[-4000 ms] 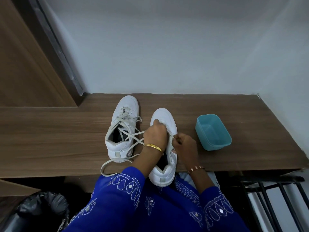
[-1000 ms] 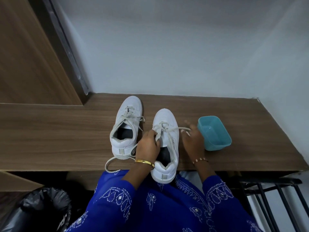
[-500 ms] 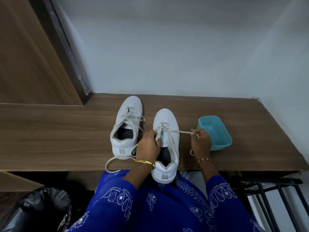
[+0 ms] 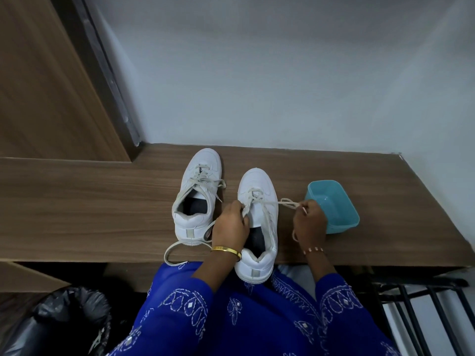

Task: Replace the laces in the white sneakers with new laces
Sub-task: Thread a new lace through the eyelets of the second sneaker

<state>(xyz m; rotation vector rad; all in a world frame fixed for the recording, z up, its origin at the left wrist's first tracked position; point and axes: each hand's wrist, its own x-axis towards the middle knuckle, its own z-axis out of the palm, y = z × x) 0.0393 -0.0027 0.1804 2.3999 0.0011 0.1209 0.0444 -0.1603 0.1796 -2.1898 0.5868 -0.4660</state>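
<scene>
2 white sneakers (image 4: 198,199) and 1 blue tub (image 4: 334,214); left hand (image 4: 230,224) and right hand (image 4: 309,222) each pinch 1 lace (image 4: 280,201).

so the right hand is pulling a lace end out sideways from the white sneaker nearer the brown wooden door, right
Not quite. The head view shows the right hand pulling the pale lace from the white sneaker nearer the blue plastic tub, not the sneaker nearer the brown wooden door. The left hand steadies it.
</scene>
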